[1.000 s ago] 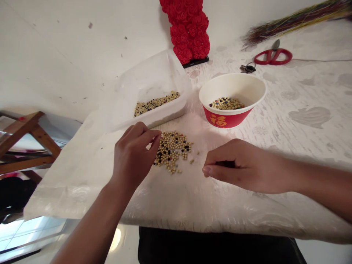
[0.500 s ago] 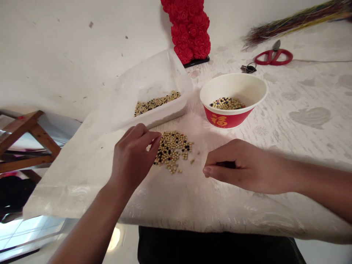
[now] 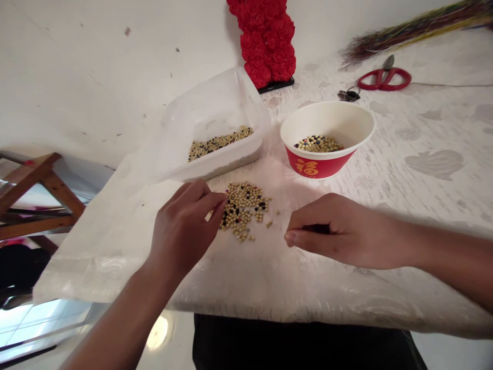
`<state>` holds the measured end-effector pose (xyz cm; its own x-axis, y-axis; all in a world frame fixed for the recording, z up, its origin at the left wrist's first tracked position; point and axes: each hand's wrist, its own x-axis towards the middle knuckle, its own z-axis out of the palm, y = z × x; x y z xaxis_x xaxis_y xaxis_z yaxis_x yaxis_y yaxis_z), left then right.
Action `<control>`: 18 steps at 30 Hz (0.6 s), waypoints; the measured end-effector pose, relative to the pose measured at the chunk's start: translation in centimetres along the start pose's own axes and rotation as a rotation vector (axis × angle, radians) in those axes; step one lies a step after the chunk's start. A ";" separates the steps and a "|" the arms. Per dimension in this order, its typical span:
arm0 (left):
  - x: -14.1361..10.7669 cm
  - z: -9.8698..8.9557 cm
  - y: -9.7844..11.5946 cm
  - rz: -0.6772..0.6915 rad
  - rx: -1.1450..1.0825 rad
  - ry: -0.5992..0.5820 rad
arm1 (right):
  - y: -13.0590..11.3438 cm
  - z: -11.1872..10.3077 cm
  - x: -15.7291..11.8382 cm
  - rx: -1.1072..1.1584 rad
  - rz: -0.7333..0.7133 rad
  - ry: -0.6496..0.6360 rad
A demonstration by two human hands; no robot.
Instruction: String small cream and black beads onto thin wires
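Closely, small beads are lying between my two hands

My left hand (image 3: 187, 221) is making a narrow pinch, thumb and forefinger all but meeting at the left edge of a loose bead pile (image 3: 246, 195); whether a bead is sitting between those tips, I cannot tell. My right hand (image 3: 342, 231) is curling over the cloth, apart from the pile's right side, fingertips pressed together, and I cannot tell whether they are gripping anything.

I am judging each bead to be light, hard and smooth, likelier to be rolling off than crushing. Taking one by its sides, with just the fingertips, is looking like the surest hold.

Underneath, a pale patterned tablecloth (image 3: 385, 303) is shining and wrinkling along its near edge, so I am reckoning it slick. Behind the pile, a translucent plastic box (image 3: 231, 97) and a red paper bowl (image 3: 323, 165) are holding more beads. Farther back, red-handled scissors (image 3: 379, 79), a key ring (image 3: 349, 95) and a bundle of thin strands (image 3: 416, 31) are lying out; a red rose-covered piece (image 3: 267, 46) is standing before the flecked white wall (image 3: 77, 77). Leftward, a wooden frame (image 3: 59, 192) is showing beside the table.
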<state>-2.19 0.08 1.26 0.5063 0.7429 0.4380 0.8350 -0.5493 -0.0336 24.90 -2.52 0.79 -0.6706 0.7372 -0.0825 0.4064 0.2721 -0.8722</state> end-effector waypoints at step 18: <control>-0.6 -2.3 1.6 0.092 0.076 -0.092 | 0.1 0.1 0.0 0.022 -0.014 0.015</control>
<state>-1.66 -2.13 3.00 0.5960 0.7248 0.3456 0.7964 -0.5885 -0.1394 24.91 -2.60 0.60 -0.6665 0.7429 -0.0629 0.3831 0.2690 -0.8837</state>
